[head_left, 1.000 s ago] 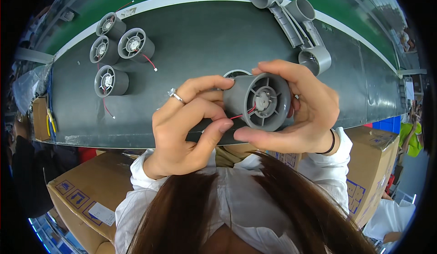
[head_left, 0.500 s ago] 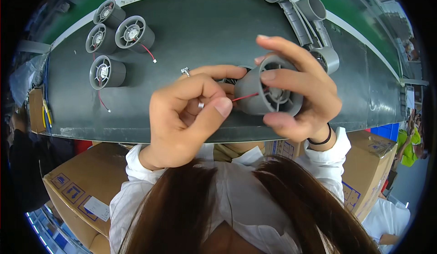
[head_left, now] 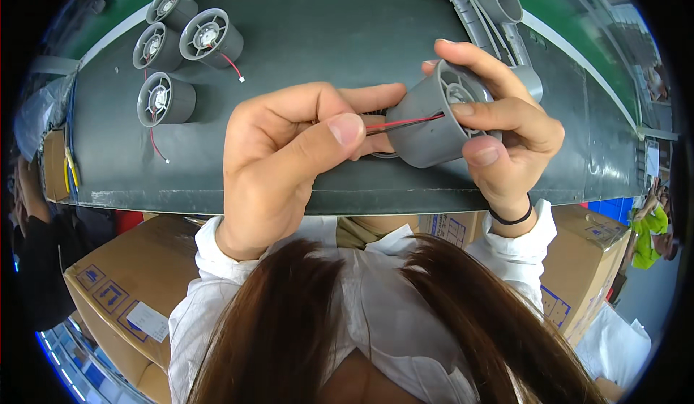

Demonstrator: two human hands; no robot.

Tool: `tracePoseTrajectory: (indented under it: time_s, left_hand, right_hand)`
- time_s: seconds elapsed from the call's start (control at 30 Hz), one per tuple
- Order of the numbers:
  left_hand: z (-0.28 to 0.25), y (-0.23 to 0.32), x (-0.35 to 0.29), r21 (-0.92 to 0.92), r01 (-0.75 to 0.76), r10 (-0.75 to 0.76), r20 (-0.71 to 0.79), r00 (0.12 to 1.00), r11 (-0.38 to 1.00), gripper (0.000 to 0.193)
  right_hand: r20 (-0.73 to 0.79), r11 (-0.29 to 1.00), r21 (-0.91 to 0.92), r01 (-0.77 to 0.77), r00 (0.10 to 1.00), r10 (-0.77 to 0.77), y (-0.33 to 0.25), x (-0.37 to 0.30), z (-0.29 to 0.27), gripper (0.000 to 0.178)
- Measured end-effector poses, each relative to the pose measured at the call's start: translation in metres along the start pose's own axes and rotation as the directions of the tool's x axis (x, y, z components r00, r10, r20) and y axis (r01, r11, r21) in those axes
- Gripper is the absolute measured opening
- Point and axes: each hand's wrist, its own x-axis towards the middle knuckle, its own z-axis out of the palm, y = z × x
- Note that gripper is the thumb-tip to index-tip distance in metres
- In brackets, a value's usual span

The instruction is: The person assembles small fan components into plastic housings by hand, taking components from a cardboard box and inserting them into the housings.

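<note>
A grey cylindrical fan housing [head_left: 419, 125] is held above the near part of the dark work surface. My right hand [head_left: 510, 118] wraps its fingers and thumb round the spoked end. Out of a slot in the housing's side runs a red and black wire pair [head_left: 405, 122]. Between thumb and bent fingers, my left hand [head_left: 289, 147] pinches that wire, while its index finger reaches to the housing wall. The wire's far end is hidden inside the left hand. Behind the fingers, part of another dark round thing shows, too covered to name.
Several similar fan housings, among them one [head_left: 166, 99] with its wire trailing, stand at the left of the dark work surface [head_left: 311, 35]. Grey tube-ended plastic parts [head_left: 499, 13] lie at the far right. Cardboard boxes [head_left: 130, 281] stand below the near edge on both sides.
My right hand has tilted the housing, turning its spoked end away to the right, and the wire's slot now shows. The left hand still pinches the wire, which is stretched out between the hands.
</note>
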Motion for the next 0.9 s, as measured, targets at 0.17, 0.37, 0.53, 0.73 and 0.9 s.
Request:
tracePoseTrajectory:
  time_s: [0.17,0.37,0.53,0.73,0.9]
  left_hand:
    - [0.007,0.004,0.0,0.139,0.014,-0.009,-0.035,0.999,0.99,0.025]
    - [0.006,-0.002,0.002,0.24,-0.041,0.052,-0.039,0.998,0.97,0.02]
    - [0.011,-0.002,-0.001,0.308,-0.14,0.163,-0.051,0.985,0.941,0.015]
    - [-0.001,-0.008,0.002,0.606,-0.397,0.437,0.089,0.895,0.689,0.015]
    - [-0.002,-0.016,0.003,0.699,-0.408,0.49,0.095,0.867,0.587,0.016]
  right_hand:
    - [-0.117,0.993,0.041,-0.108,0.987,0.112,-0.005,-0.002,0.007,0.046]
    - [-0.048,0.999,0.006,-0.047,0.998,0.047,-0.001,-0.001,0.003,0.046]
    - [0.01,0.995,-0.092,0.049,0.999,-0.049,-0.004,0.002,0.002,0.043]
    - [0.096,0.932,-0.251,0.262,0.965,-0.246,-0.004,0.0,0.008,0.043]
    - [0.163,0.869,-0.394,0.3,0.953,-0.255,-0.012,-0.005,0.008,0.04]
